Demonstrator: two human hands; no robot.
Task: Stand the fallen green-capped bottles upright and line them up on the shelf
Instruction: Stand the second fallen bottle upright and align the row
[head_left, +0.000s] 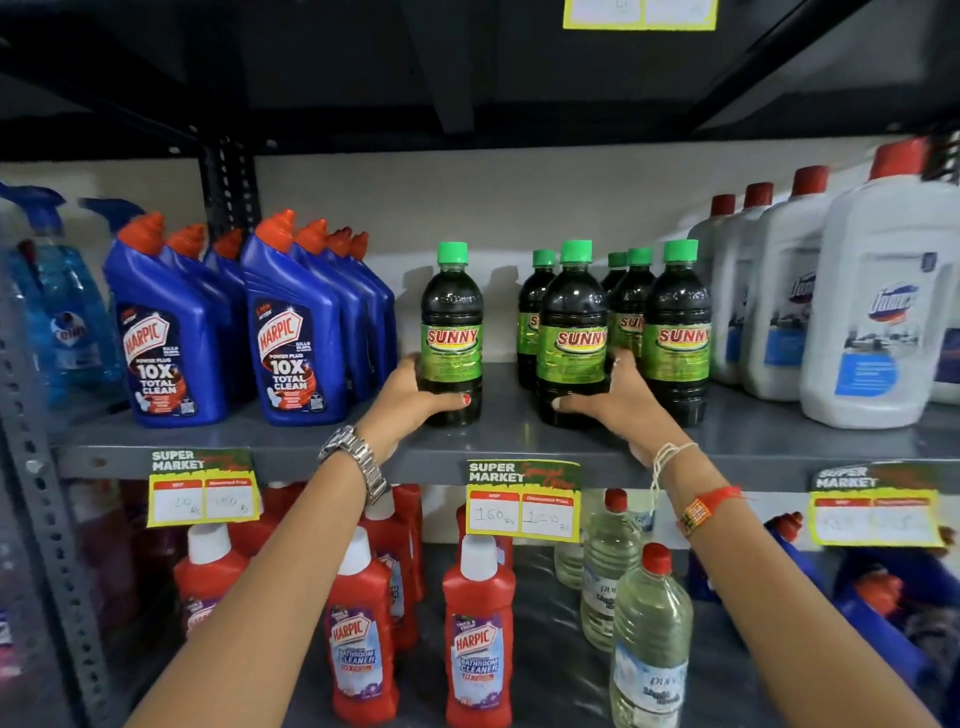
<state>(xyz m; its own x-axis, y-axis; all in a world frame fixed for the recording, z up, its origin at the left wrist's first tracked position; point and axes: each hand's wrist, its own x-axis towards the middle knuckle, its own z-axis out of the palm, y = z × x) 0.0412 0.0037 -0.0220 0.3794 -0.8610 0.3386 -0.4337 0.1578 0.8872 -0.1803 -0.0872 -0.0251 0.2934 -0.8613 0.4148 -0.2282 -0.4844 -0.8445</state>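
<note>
All six dark green-capped plastic bottles (621, 317) stand upright on the grey metal shelf (753, 426); the left hand (415, 395) clasps the lone left bottle (451, 338), the right hand (608, 400) the front middle bottle (571, 338), and only closing that gap seems left.

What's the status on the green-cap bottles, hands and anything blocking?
Left hand gripping lone upright bottle. Right hand on front bottle of the group. All visible green caps upright; gap between them. Nothing blocking.

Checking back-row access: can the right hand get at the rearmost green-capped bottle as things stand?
Probably not directly. The right hand is wrapped on the front bottle, and the rearmost bottle stands behind other upright bottles, which block a straight reach.
</note>
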